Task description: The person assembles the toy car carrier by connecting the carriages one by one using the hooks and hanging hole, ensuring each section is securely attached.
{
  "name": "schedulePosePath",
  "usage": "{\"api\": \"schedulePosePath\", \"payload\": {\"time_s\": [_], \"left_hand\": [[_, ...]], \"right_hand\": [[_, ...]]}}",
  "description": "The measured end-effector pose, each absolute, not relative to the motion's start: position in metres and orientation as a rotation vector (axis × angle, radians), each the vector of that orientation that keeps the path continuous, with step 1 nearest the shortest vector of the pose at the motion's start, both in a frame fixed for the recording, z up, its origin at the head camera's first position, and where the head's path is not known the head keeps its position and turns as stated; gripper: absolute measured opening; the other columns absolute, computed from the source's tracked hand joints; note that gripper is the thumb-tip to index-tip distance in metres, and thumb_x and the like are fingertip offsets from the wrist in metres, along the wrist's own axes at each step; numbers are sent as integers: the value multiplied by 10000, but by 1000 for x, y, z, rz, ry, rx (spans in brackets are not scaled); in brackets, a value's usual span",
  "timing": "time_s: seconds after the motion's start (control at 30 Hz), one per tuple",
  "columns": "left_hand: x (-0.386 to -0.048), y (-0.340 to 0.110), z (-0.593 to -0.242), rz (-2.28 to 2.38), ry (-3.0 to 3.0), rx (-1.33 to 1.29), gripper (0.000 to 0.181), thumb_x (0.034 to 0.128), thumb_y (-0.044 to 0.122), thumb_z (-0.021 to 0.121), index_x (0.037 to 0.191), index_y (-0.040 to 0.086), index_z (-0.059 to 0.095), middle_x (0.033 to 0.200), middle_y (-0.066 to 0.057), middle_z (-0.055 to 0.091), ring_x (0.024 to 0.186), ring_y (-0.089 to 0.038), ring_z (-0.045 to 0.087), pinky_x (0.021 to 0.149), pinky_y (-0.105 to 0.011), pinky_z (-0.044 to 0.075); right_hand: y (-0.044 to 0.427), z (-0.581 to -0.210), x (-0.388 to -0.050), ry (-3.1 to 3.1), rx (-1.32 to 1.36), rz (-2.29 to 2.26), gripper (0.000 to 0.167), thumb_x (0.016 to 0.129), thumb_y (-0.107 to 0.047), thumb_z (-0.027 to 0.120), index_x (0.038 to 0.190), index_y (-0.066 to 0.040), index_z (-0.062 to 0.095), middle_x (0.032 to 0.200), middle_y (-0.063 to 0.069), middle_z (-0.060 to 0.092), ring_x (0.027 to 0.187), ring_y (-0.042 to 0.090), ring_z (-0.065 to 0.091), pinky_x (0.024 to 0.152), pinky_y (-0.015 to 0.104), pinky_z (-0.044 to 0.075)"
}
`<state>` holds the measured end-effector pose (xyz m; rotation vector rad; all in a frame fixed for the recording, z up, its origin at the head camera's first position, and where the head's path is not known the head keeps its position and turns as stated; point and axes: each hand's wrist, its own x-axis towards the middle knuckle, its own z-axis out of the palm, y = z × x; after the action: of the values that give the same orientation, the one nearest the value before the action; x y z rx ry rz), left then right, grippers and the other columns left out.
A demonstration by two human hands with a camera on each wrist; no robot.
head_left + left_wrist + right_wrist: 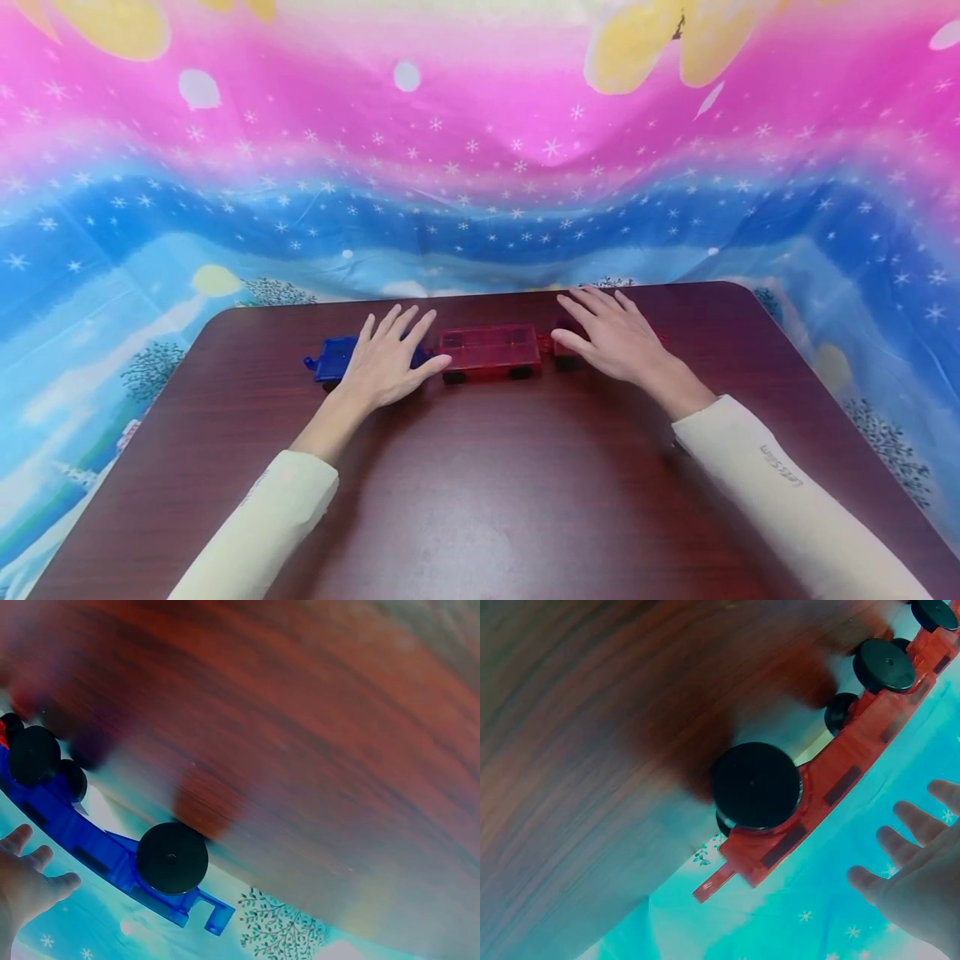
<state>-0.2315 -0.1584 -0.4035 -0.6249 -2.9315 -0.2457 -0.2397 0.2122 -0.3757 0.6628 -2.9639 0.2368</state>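
Observation:
Three translucent toy wagons stand in a row: a blue one (332, 360) at left, a red one (489, 348) in the middle, and another red one (564, 357) at right, mostly covered by a hand. The left hand (386, 362), fingers spread, is over the blue wagon (94, 844); the right hand (615, 337) is spread over the right red wagon (832, 780). Black wheels and an end hook show in the left wrist view. Both wrist views show fingers (45, 874) (907, 840) apart from the wagons; contact is not visible.
A dark brown wooden table (480, 500) with rounded far corners carries the wagons near its far edge. Behind and beside it hangs a pink and blue cloth (465, 167) with snowflakes, yellow shapes and trees.

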Motion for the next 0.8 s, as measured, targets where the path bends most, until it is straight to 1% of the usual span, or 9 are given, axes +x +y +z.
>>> {"api": "schedulePosePath", "payload": {"time_s": [0.37, 0.63, 0.8], "left_hand": [[-231, -147, -404, -251, -2946, -644, 857, 947, 769, 362, 1628, 256, 272, 1650, -108, 282, 1543, -329, 132, 1208, -598, 20], [-233, -139, -406, -221, -2946, -673, 863, 941, 784, 341, 1625, 263, 280, 1647, -102, 289, 1536, -344, 156, 1202, -612, 73], [-234, -133, -407, -212, -2958, -680, 849, 945, 770, 350, 1627, 271, 271, 1652, -92, 283, 1538, -337, 154, 1209, -597, 48]], "right_hand": [[230, -380, -238, -2949, 633, 246, 780, 1012, -681, 362, 1591, -159, 371, 1627, 132, 324, 1512, 344, 232, 1202, 601, 90], [240, -382, -234, -2980, 613, 245, 774, 1015, -659, 392, 1590, -141, 367, 1631, 144, 315, 1514, 362, 217, 1201, 602, 87], [246, -385, -232, -2999, 594, 239, 783, 1014, -663, 391, 1596, -140, 353, 1635, 149, 305, 1519, 363, 201, 1203, 599, 76]]}}
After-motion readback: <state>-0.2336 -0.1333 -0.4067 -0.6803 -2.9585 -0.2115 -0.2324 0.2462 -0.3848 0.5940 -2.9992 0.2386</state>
